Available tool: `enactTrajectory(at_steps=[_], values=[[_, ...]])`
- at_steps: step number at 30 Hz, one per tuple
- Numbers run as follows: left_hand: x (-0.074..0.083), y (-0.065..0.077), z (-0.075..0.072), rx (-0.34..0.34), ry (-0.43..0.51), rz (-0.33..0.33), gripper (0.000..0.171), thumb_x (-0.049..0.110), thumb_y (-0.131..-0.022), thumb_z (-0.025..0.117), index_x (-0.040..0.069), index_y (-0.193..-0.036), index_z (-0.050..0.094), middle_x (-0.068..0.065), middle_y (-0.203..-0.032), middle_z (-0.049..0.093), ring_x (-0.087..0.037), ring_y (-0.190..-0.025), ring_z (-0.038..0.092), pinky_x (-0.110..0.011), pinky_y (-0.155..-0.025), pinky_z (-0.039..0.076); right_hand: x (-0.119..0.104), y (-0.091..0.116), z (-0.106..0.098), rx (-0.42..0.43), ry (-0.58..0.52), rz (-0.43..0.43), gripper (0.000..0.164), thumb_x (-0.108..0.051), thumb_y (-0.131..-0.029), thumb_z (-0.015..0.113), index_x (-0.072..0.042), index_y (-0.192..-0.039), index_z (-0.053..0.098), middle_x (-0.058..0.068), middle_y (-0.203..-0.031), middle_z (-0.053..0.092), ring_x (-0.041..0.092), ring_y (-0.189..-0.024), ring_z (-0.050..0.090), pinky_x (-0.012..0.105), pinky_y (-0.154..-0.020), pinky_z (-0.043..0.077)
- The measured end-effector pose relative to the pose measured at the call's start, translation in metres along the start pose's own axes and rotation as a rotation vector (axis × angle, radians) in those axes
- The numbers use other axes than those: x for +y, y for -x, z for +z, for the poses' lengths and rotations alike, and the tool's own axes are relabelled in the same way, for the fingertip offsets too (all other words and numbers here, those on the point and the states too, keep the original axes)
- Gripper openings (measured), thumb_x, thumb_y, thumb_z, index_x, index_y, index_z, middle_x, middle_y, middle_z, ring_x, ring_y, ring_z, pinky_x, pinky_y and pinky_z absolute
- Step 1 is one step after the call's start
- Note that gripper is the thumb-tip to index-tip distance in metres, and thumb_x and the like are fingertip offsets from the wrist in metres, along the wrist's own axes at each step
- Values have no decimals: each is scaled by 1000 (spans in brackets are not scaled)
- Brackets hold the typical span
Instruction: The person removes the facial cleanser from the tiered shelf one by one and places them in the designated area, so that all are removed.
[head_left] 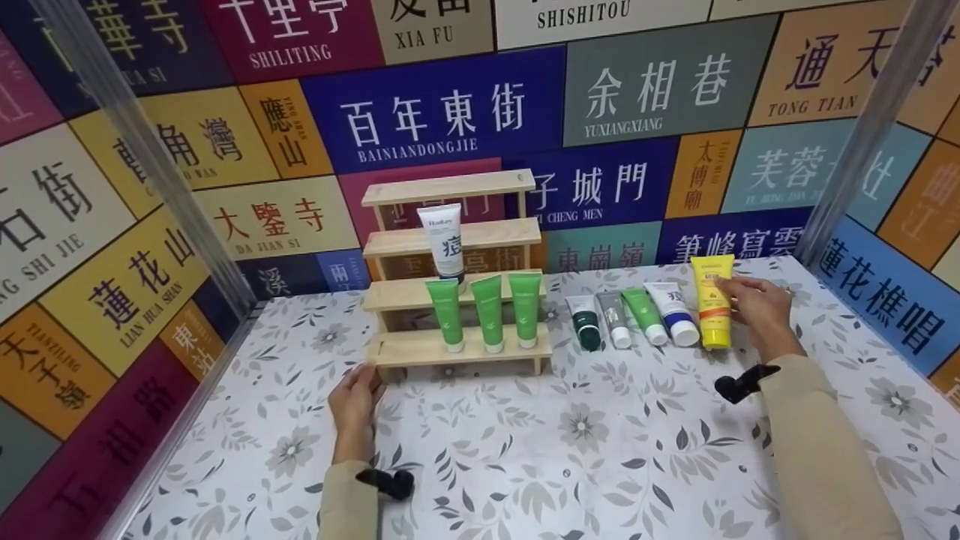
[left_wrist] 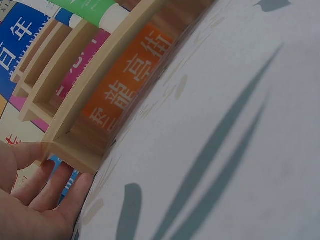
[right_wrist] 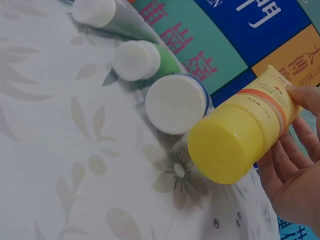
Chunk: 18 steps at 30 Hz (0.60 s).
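Note:
My right hand (head_left: 761,311) holds a yellow squeeze tube (head_left: 714,300) with an orange band, thumb on its front and fingers behind. In the right wrist view its broad yellow cap (right_wrist: 225,145) points toward the camera. My left hand (head_left: 354,397) grips the left end of the lowest step of a wooden tiered rack (head_left: 465,358); in the left wrist view the thumb (left_wrist: 27,154) lies on the step's corner. Several green tubes (head_left: 488,313) stand cap-down on that lowest step. A white tube (head_left: 444,240) with a dark cap stands on a higher step.
Right of the rack lie a white and dark green tube (head_left: 584,322), a silver tube (head_left: 614,319), a green tube (head_left: 645,316) and a white tube with a blue band (head_left: 673,313). A floral cloth (head_left: 585,450) covers the table; a colourful sign-patterned wall (head_left: 442,112) rises behind.

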<state>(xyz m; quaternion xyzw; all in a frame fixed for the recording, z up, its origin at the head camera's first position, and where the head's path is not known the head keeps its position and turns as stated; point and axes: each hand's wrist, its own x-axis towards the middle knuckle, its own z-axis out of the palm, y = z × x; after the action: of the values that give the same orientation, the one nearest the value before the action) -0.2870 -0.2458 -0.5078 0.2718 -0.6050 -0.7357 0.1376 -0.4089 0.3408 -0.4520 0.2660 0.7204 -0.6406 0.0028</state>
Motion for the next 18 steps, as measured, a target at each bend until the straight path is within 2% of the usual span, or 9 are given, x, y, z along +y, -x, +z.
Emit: enactTrajectory(at_steps=[8,12,15,18], values=[[-1,0,1,20,-17,15,44,23,-102,58,-1,-139,56,-24,-137,61,-29,-125,62,-27,-96,58,15,-9,-5,-12,53,11,81,-61,-89,65,-24,-155,36,-1,-155,41,13,-132,48,29,-112,47],[-1,-1,0,18,-19,11,44,24,-102,58,0,-140,55,-23,-139,60,-30,-127,61,-30,-100,57,20,-14,-7,0,72,35,75,-57,-91,64,-24,-154,40,-6,-137,51,7,-117,52,21,-96,51],[-1,-2,0,29,-15,9,43,23,-102,58,0,-139,56,-23,-138,61,-28,-125,62,-29,-98,58,23,-16,-6,18,95,56,69,-54,-93,64,-24,-152,43,-11,-120,53,5,-107,52,16,-81,48],[-2,-3,1,43,-15,5,42,23,-101,60,0,-136,58,-23,-136,62,-25,-119,65,-26,-93,59,25,-16,-3,50,148,67,65,-51,-94,64,-22,-149,47,-7,-123,54,6,-106,52,17,-79,45]])
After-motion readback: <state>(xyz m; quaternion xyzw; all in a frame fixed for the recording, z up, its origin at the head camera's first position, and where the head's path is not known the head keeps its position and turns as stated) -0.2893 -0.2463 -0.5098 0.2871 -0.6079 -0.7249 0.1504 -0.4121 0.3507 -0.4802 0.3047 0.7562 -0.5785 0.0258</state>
